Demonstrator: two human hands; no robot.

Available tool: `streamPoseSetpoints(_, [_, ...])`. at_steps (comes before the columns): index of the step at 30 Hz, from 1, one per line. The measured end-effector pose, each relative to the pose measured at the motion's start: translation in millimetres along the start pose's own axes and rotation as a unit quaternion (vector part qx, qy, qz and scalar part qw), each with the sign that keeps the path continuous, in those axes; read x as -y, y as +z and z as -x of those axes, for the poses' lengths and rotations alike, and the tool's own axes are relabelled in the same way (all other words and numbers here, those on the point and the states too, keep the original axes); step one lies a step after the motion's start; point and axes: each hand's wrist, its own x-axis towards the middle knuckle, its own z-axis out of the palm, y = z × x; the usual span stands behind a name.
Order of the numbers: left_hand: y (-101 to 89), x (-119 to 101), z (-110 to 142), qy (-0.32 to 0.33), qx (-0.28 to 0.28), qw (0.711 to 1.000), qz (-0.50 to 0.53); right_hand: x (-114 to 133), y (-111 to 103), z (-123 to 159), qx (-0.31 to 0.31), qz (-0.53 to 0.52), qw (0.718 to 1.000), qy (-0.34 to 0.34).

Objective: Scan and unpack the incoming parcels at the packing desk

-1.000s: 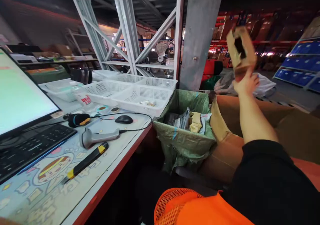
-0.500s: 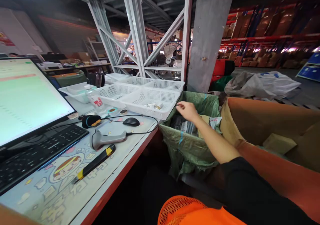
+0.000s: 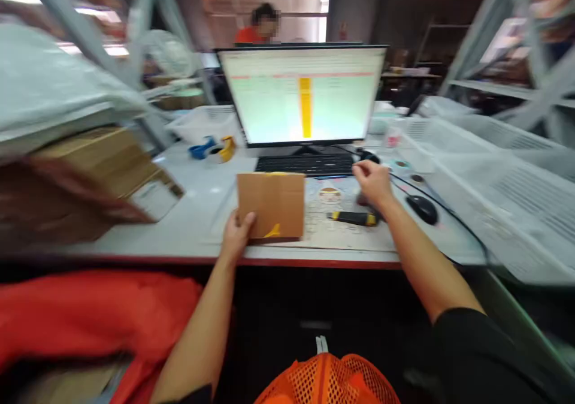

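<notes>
Far left, a taped carton (image 3: 96, 164) rests on the bench, then blue and yellow tape rolls (image 3: 222, 151) near the monitor (image 3: 265, 101). Here's your left hand (image 3: 236, 235), closed on the lower left edge of a cardboard box (image 3: 272, 205), thumb across its front, at the bench's near edge. Behind it runs the keyboard (image 3: 305, 165). Right of the box lies the utility knife (image 3: 353, 218), and just above that your right hand (image 3: 374, 181), fingers bunched; whether they pinch anything, I can't tell. Then the mouse (image 3: 422, 209), and white baskets (image 3: 498, 176) outermost.
</notes>
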Motion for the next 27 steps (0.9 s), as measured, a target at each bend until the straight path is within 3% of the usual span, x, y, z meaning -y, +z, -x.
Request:
streamPoseSetpoints(1, [-5.8,19,15,-0.069,-0.058,0.994,0.065,-6,16,-15,-0.014,0.005,1.0,-0.012])
streamPoseSetpoints(3, [-6.7,41,29,-0.166,-0.157,0.942,0.245,-17,37,-30,-0.046,0.005,0.998,-0.033])
streamPoseSetpoints(5, [-0.7,48,30,-0.195,-0.197,0.882,0.381,-27,44,-28,-0.068,0.008,0.997,-0.033])
streamPoseSetpoints(6, [2.6,48,28,-0.193,-0.199,0.871,0.405,-32,44,-23,-0.071,0.01,0.997,-0.03])
streamPoseSetpoints(12, [6.4,43,28,-0.166,-0.2,0.871,0.417,-43,30,-2,-0.077,-0.019,0.997,-0.005])
streamPoseSetpoints(14, [4.0,43,30,-0.153,-0.201,0.881,0.399,-36,27,0,-0.068,-0.044,0.997,0.001])
streamPoseSetpoints(17, [1.4,43,31,-0.117,-0.205,0.896,0.375,-19,28,5,-0.031,-0.083,0.995,-0.044])
streamPoseSetpoints(20, [0.7,44,32,-0.071,-0.206,0.904,0.366,-1,33,12,0.053,-0.105,0.989,-0.094])
streamPoseSetpoints(22, [1.2,46,32,-0.051,-0.212,0.906,0.362,6,34,17,0.179,-0.074,0.977,-0.09])
streamPoseSetpoints(25, [2.7,50,32,-0.047,-0.24,0.9,0.361,9,32,21,0.4,0.036,0.915,-0.047])
streamPoseSetpoints(27, [3.7,52,33,-0.05,-0.259,0.895,0.359,8,30,23,0.472,0.098,0.876,-0.028])
